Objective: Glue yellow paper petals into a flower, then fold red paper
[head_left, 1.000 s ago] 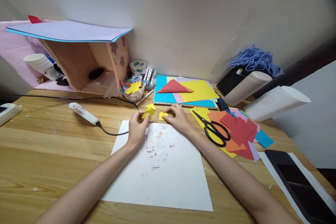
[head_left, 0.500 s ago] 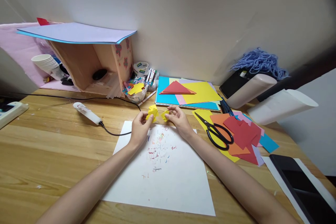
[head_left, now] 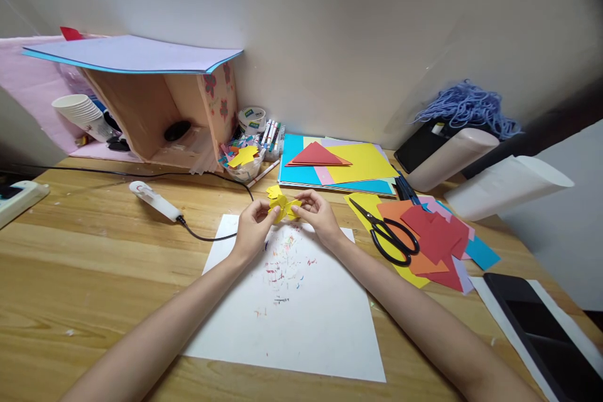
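Above the far edge of a marked white paper sheet (head_left: pixel 325 326), my left hand (head_left: pixel 254 226) pinches a folded yellow paper piece (head_left: pixel 275 195) with several points. My right hand (head_left: pixel 320 213) pinches a smaller yellow paper piece (head_left: pixel 293 208) between thumb and fingers. The two pieces meet or overlap between my hands; whether they are joined I cannot tell. Fingertips hide parts of both. Coloured specks and stroke marks cover the middle of the white sheet.
Black-handled scissors (head_left: pixel 393 239) lie on coloured paper scraps (head_left: pixel 438 239) at the right, near a black phone (head_left: pixel 532 320). A corded white glue gun (head_left: pixel 155 201) lies left. Behind stand a scrap tub (head_left: pixel 247 169), stacked coloured paper (head_left: pixel 367 163) and an open box (head_left: pixel 217 100).
My right hand has brought its small yellow piece leftward against the piece in my left hand; the gap between them has closed. The view has shifted slightly.
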A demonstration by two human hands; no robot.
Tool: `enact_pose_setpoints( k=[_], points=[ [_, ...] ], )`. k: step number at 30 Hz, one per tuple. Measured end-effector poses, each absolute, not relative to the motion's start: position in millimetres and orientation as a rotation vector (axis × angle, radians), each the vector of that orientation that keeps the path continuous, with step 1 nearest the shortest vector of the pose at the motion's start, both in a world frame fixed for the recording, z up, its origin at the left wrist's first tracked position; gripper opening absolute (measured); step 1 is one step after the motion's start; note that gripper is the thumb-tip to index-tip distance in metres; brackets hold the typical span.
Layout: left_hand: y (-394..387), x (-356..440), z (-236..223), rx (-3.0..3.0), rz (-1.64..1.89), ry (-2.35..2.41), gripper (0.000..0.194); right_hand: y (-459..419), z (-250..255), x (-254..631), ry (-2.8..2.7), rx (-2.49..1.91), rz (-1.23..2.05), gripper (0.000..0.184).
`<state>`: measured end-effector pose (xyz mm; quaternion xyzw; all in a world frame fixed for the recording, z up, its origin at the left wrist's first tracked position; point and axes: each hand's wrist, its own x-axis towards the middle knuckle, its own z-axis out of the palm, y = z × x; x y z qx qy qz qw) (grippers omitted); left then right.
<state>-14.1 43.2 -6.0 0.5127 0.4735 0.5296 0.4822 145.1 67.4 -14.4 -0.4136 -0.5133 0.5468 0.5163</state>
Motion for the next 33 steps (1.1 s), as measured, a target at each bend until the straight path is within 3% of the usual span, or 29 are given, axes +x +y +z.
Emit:
enact_pose_setpoints(
  k=[33],
  points=[
    [43.5, -15.2, -7.8, 1.273, 1.306, 1.144, 0.019, 62.9, -10.0, 145.2, -1.341, -0.961, 1.385, 0.024]
  ],
)
